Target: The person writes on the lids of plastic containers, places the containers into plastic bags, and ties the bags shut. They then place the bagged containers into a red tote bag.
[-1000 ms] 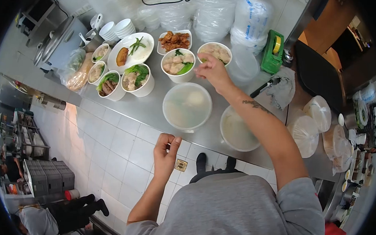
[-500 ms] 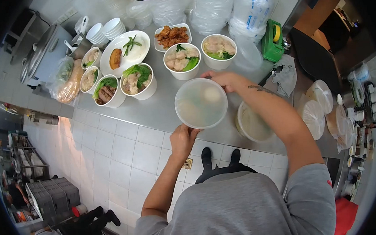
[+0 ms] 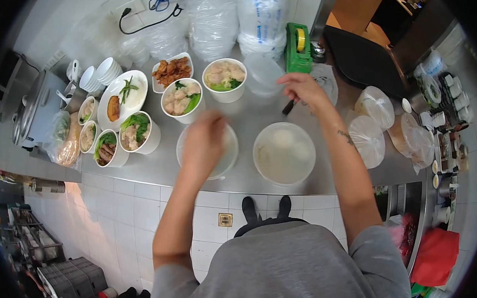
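My left hand (image 3: 206, 143), smeared by motion, is over a round lidded plastic bowl (image 3: 230, 156) on the steel counter and hides its middle. A second round bowl (image 3: 284, 156), with a translucent lid and pale round shapes showing through, stands to its right. Beyond this second bowl, my right hand (image 3: 304, 89) hovers with its fingers apart and nothing in them. Its fingertips are beside the stack of clear lids (image 3: 261, 75). Just below them, a black handle (image 3: 288, 107) sticks out by a grey cloth (image 3: 326, 83).
White paper bowls of food (image 3: 182, 100) and a white plate (image 3: 133, 103) stand on the left. A dish of fried pieces (image 3: 172, 71) is behind them. Wrapped container stacks (image 3: 213, 25), a green tape dispenser (image 3: 298, 49) and a black tray (image 3: 361, 59) line the back. Bagged containers (image 3: 366, 141) sit right.
The lidded bowl that both hands held is now on the counter at left, under my left hand. My right hand has let go and moved right, towards the clear lids. The view has shifted right.
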### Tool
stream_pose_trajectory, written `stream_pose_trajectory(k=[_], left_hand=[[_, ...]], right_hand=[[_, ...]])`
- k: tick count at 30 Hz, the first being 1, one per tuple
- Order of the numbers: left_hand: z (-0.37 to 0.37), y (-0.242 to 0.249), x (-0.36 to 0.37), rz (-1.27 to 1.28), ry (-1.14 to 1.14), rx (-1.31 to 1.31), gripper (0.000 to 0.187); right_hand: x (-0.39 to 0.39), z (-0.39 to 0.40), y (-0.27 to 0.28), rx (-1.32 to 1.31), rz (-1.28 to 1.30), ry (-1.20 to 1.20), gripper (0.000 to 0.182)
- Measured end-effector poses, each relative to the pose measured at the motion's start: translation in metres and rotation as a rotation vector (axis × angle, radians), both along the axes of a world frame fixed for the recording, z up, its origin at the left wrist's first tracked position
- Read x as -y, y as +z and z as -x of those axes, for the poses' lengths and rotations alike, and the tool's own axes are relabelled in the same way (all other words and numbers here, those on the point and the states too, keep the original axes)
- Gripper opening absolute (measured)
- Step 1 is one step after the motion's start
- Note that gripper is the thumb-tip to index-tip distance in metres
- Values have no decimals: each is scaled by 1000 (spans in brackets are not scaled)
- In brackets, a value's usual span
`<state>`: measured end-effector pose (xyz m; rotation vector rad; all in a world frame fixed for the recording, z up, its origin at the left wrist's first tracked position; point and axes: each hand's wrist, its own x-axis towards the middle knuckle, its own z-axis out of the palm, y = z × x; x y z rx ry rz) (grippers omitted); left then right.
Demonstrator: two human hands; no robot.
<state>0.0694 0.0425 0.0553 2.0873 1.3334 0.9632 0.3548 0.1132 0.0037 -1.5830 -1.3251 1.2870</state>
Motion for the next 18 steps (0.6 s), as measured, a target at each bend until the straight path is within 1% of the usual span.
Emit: stream_pose_trajectory(k=[1, 2, 3, 5, 7, 8, 9, 11, 12, 14, 17, 18], left_hand=[[-36, -19, -22, -44, -105, -20, 15], [-74, -30, -45, -4, -238, -154, 15], [-111, -44, -64, 34, -341, -307, 21], [-170, -82, -88, 21, -334, -515, 28], [-196, -125, -109, 0, -339, -640, 31], [-206, -134, -113, -9, -335, -700, 32], [-209, -129, -112, 101, -299, -651, 28], [-201, -102, -109, 319, -221, -562, 20], [-195, -90, -106, 504, -268, -308, 19], [-178, -71, -94, 854, -340, 218, 17], [-160, -48, -67, 847, -408, 564, 13], [-153, -38, -62, 858, -316, 675, 13]], right_hand=[[7, -13, -10, -25, -63, -190, 20], [12, -23, -21, -51, -129, -385, 20], [18, -30, -30, -60, -174, -456, 20], [33, -39, -52, -73, -256, -604, 20], [48, -48, -70, 71, -351, -560, 21], [55, -52, -74, 147, -394, -530, 21], [65, -49, -67, 94, -256, -523, 19], [72, -49, -76, 66, -190, -475, 24], [72, -47, -79, 53, -162, -448, 28], [84, -15, -33, -52, -252, -396, 38], [75, 8, -7, -267, -227, -257, 37], [75, 12, -3, -131, -281, -234, 37]])
